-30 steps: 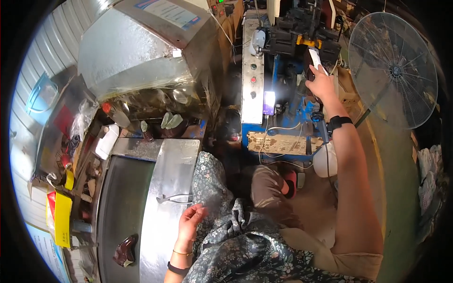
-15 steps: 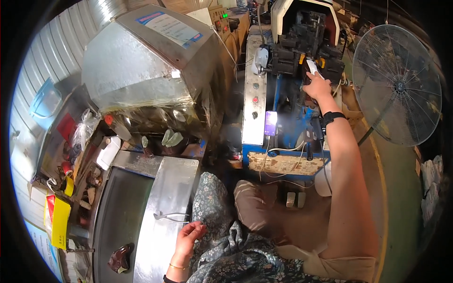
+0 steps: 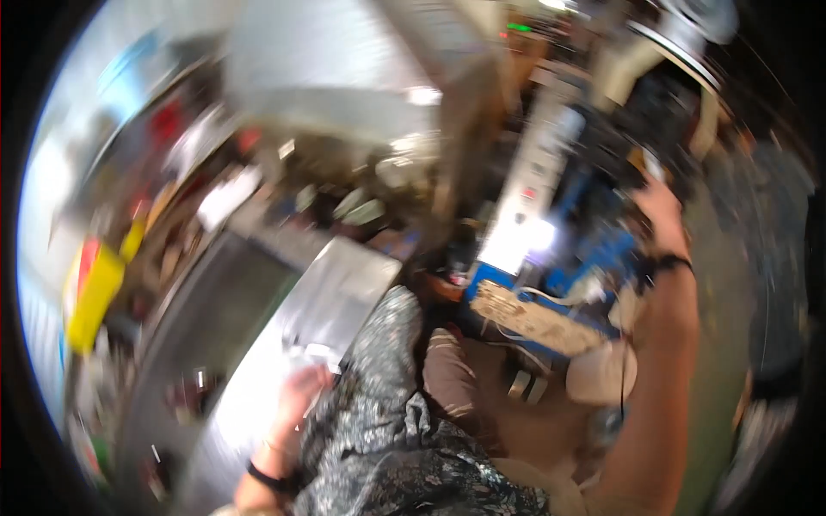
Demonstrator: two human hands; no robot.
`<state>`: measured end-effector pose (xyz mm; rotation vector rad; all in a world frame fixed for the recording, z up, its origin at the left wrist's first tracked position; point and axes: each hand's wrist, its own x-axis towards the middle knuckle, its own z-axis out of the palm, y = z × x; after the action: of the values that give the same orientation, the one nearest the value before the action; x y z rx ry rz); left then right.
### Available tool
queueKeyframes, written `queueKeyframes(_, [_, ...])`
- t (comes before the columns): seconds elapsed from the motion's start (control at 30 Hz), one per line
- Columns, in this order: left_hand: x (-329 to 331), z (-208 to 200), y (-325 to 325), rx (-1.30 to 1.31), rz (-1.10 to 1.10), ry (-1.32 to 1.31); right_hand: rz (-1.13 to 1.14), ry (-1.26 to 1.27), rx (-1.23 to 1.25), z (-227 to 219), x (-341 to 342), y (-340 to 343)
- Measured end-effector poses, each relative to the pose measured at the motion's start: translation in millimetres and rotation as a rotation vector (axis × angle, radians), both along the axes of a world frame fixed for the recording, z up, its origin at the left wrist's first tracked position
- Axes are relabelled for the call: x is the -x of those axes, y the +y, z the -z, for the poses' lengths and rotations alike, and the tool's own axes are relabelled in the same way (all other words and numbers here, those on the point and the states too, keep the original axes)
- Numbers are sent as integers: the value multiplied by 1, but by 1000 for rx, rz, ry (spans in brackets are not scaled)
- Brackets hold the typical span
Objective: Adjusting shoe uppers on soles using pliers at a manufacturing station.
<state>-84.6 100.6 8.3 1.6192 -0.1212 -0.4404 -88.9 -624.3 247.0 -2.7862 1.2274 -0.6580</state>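
Motion smears this moment. My right hand (image 3: 661, 211) reaches forward to the black upper part of the blue machine (image 3: 594, 163), up against a small white piece (image 3: 652, 163); whether the fingers grip it cannot be made out. My left hand (image 3: 301, 396) is low over the shiny metal plate (image 3: 331, 284), close to my left knee. Just beyond its fingers is a blurred bright metal tool (image 3: 318, 354). On the dark belt (image 3: 228, 301) lies a dark brown shoe-like piece (image 3: 188, 396).
A big sheet-metal hood (image 3: 323, 69) stands at the back left, with pale green-topped pieces (image 3: 357, 209) below it. A yellow box (image 3: 93, 297) is at the far left. A bright lamp (image 3: 540, 234) glows on the machine's near corner, and a white bucket (image 3: 602, 371) sits below.
The whole view has swung, carrying the machine right and tilting it. My left hand appears further left over the plate. My right hand remains at the machine.
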Motion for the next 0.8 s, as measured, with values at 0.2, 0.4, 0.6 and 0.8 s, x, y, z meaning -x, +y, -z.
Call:
queueKeyframes(0.2, [-28, 53, 182, -1179, -643, -420, -67, 187, 376, 13, -10, -18])
queueKeyframes(0.4, [-19, 51, 312, -1339, -825, -76, -911, 147, 313, 183, 38, 110])
queueKeyframes(0.6, [-79, 45, 291, -228, -1241, 454, -638, 389, 105, 371, 171, 252])
queueKeyframes(0.8, [-82, 90, 287, -759, -1198, 267, -600, 473, -326, 438, 221, 236])
